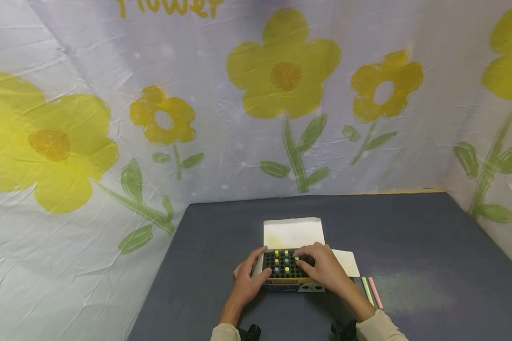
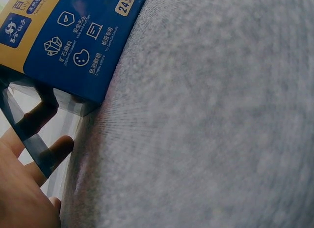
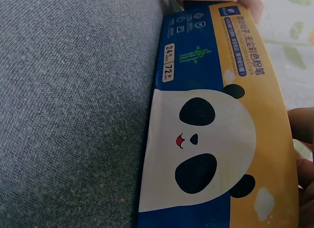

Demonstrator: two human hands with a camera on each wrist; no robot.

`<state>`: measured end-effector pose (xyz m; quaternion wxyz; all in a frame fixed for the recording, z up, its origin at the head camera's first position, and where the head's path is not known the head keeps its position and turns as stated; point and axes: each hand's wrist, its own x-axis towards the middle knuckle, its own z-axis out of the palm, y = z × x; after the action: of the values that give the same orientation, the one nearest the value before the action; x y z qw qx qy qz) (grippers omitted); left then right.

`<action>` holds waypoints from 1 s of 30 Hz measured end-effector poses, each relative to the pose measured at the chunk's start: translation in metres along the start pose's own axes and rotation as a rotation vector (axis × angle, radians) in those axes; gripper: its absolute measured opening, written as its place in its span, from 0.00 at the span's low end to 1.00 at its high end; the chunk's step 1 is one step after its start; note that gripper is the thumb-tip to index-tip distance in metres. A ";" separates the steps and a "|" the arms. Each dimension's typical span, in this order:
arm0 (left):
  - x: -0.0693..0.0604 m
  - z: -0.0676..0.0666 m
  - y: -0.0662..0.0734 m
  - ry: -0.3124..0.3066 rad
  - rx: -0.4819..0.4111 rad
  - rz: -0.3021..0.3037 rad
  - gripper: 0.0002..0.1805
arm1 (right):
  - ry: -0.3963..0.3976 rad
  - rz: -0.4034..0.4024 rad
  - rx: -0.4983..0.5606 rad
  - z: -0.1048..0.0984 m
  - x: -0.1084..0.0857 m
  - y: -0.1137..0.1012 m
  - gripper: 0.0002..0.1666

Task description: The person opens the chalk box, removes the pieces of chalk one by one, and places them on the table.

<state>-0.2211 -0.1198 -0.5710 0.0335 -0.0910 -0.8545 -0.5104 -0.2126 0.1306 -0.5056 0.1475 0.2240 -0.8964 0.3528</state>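
Observation:
An opened chalk box (image 3: 196, 149) with a panda on its front stands on the dark table. Its black holder (image 1: 281, 273) has many round holes, with several coloured chalk sticks upright in some of them. My left hand (image 1: 248, 283) holds the box's left end, thumb at the near corner and fingers towards the far one. In the left wrist view, part of that hand (image 2: 24, 184) shows beside a clear plastic flap. Over the holder's right side, my right hand (image 1: 324, 266) pinches a pale yellow-green chalk stick (image 1: 297, 258) between thumb and finger.
The box's white lid (image 1: 293, 233) is folded back behind it, and a white side flap (image 1: 346, 263) sticks out right. A yellow-green chalk (image 1: 367, 290) and a pink chalk (image 1: 375, 293) lie on the table (image 1: 443, 265) at the right. A flower-printed sheet (image 1: 222, 156) hangs behind.

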 end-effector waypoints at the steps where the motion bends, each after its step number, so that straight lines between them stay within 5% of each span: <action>1: 0.000 0.000 0.000 -0.001 -0.001 -0.005 0.31 | 0.002 -0.006 0.004 0.000 0.000 0.000 0.11; 14: -0.001 0.000 0.002 -0.005 -0.005 -0.005 0.31 | 0.042 -0.026 0.076 0.000 -0.002 0.003 0.14; 30: -0.002 -0.002 0.004 -0.011 -0.016 0.002 0.31 | 0.192 -0.118 0.143 -0.003 0.003 0.006 0.17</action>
<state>-0.2189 -0.1196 -0.5669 0.0286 -0.0948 -0.8503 -0.5169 -0.2175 0.1359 -0.5056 0.2367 0.2514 -0.8359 0.4265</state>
